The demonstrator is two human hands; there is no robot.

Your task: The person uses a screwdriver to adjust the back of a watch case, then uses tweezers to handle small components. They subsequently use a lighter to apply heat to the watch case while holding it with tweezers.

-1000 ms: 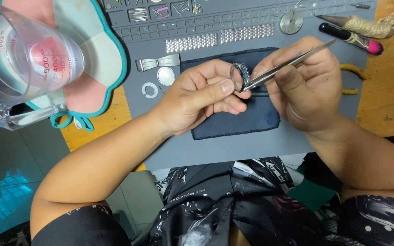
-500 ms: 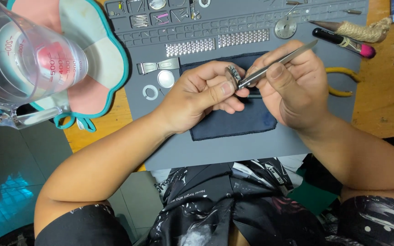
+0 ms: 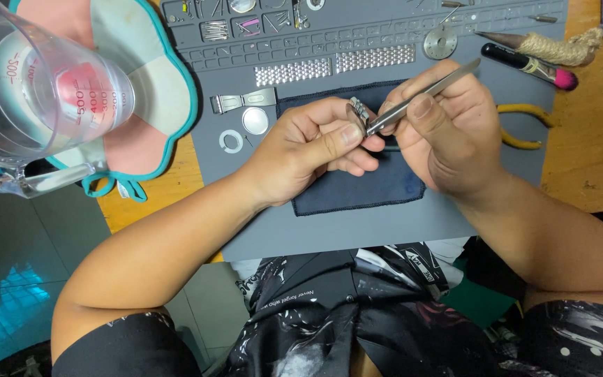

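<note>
My left hand (image 3: 308, 150) pinches a small round metal watch case (image 3: 358, 112) between thumb and fingers, above a dark blue cloth (image 3: 357, 181). My right hand (image 3: 441, 136) grips steel tweezers (image 3: 423, 94), whose tips touch the watch case. Both hands hover over a grey work mat (image 3: 315, 223). The far side of the case is hidden by my fingers.
Two metal bracelet strips (image 3: 333, 66), a clasp piece (image 3: 242, 101), a round disc (image 3: 254, 121) and a white ring (image 3: 231, 141) lie on the mat. A clear measuring jug (image 3: 36, 91) looms at the left. Yellow pliers (image 3: 521, 126) and a pink-tipped tool (image 3: 528, 66) sit at the right.
Both hands have shifted slightly up in the view with the case and tweezers; the grip on each is unchanged.
</note>
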